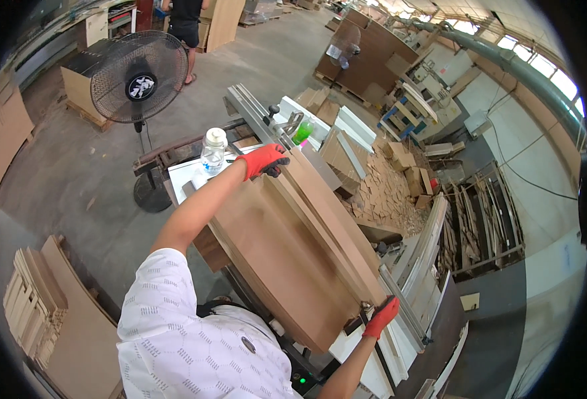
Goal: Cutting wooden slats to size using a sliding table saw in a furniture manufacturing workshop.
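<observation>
A long, narrow brown board (337, 216) lies on a saw-like machine table, running from far left to near right. My left hand (265, 161), in a red glove with dark fingertips, is closed on its far end. At the near end my right hand (382, 318), gloved the same way, is closed at the board's corner, its fingers partly hidden. A wide brown panel (277, 249) lies alongside, closer to my body. Beyond my left hand is a metal clamp (293, 123), and a clear bottle with a white lid (214, 151) stands left of that hand.
A black standing fan (140, 86) is at the far left. Wood offcuts (390, 193) cover the floor beyond the machine, near a metal rack (483, 219). Stacked panels (37, 299) stand at the lower left. Another person (186, 30) stands in the background. A green bottle (303, 132) sits by the clamp.
</observation>
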The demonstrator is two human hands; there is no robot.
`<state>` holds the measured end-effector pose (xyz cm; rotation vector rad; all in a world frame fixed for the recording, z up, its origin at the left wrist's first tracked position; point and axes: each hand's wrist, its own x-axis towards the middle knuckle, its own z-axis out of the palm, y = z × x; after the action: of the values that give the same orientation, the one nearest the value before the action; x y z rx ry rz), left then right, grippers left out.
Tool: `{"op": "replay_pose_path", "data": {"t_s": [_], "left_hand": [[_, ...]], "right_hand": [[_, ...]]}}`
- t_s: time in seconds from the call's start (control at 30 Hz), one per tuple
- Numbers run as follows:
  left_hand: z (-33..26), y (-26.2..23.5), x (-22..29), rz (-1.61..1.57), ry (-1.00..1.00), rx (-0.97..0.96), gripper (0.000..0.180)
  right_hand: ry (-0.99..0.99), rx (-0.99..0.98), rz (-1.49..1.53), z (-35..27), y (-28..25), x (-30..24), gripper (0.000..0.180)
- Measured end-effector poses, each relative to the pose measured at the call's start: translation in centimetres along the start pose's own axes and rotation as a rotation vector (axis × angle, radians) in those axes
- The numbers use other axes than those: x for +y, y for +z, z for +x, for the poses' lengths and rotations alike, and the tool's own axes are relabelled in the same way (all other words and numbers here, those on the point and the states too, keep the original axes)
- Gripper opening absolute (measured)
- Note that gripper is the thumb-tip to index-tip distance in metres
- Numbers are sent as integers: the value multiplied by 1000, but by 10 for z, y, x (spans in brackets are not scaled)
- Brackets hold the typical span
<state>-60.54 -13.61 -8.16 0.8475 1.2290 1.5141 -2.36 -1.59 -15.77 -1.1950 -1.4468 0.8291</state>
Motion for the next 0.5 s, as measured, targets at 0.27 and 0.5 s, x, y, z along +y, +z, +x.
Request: {"op": "replay_pose_path", "data": {"t_s": [0.27, 0.5], "left_hand": [[43, -35, -41, 537, 40, 112, 43], [49, -36, -72, 752, 247, 312, 61]], "right_hand": [[40, -65, -507, 18, 13, 7, 31], [-226, -44, -609, 19, 14, 17, 42]]}}
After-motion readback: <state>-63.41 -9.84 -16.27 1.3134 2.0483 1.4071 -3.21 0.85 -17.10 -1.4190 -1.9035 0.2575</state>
